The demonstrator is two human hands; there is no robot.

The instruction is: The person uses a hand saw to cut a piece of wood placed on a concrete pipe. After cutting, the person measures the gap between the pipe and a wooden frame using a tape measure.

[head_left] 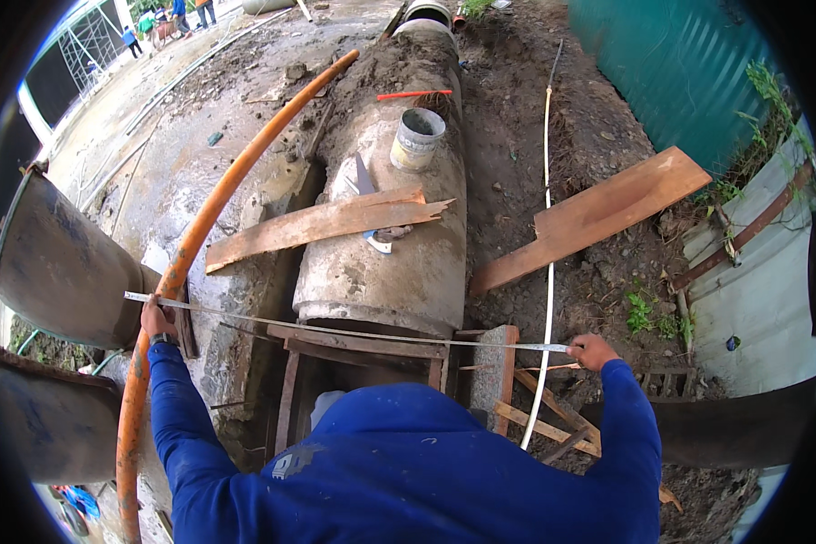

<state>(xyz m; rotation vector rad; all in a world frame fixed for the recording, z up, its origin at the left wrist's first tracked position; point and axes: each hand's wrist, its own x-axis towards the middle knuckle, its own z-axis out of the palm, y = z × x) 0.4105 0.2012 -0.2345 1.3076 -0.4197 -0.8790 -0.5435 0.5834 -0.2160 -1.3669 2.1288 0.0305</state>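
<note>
Both my arms are spread wide, and a long thin measuring tape (335, 328) is stretched between my hands across the near end of a concrete pipe (385, 276). My left hand (157, 319) is closed on the tape near its left end, right beside an orange hose (210, 208). My right hand (591, 351) is closed on the other end, above dirt and scrap wood. Below the tape is a wooden frame (363, 348) at the pipe's mouth. A rough plank (322, 227) lies across the pipe, partly covering a handsaw (380, 243).
A grey bucket (417, 139) and an orange-red stick (414, 94) sit on the pipe. Right of it lie a wide board (598, 218), a white pipe (548, 236) and a concrete block (491, 376). Large drums (63, 263) stand left; green sheeting (671, 72) bounds the right. People work far off.
</note>
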